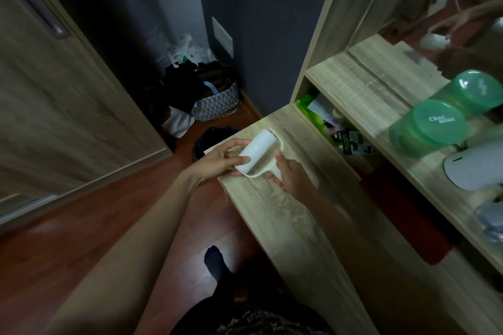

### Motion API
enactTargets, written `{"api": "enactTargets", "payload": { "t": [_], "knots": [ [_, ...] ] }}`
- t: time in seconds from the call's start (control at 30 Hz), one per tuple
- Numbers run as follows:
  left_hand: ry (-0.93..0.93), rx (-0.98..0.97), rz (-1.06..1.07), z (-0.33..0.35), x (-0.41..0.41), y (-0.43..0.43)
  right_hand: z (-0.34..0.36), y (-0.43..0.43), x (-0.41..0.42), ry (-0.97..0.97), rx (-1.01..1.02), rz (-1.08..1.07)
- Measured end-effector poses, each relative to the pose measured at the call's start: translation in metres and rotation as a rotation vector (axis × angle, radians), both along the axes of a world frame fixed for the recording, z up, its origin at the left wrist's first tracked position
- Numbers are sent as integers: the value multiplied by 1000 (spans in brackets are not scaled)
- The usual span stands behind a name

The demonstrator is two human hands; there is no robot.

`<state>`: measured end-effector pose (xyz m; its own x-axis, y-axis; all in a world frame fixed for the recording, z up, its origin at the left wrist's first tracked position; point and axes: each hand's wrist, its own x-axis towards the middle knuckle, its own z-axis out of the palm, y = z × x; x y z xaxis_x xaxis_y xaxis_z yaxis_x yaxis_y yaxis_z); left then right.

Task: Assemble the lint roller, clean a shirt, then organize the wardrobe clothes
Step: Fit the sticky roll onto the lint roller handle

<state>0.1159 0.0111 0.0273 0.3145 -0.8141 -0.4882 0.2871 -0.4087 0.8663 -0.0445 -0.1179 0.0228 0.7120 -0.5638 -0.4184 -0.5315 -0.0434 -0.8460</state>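
Observation:
A white lint roller (258, 151) sits in its cream holder (265, 168) above the far end of the wooden dresser top (283, 207). My left hand (221, 159) grips the near end of the white roll, fingers curled round it. My right hand (291, 174) holds the cream handle at the lower right of the holder. No shirt is in view.
A black bin (209, 140) stands on the floor by the dresser's end. A patterned basket (217, 103) with dark clothes and bags fills the corner. A wardrobe door (54, 90) is at left. Green jars (430, 128), a white container (473, 168) and a mirror (449, 16) occupy the shelf at right.

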Motion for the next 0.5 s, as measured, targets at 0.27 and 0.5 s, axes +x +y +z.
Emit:
{"api": "enactTargets", "payload": {
  "t": [0.27,0.5],
  "knots": [
    [19,5,-8,-1,2,1,-7,9,1,-4,23,-26],
    [28,-7,21,-3,4,1,0,6,-3,-29,148,-16]
  ]
}}
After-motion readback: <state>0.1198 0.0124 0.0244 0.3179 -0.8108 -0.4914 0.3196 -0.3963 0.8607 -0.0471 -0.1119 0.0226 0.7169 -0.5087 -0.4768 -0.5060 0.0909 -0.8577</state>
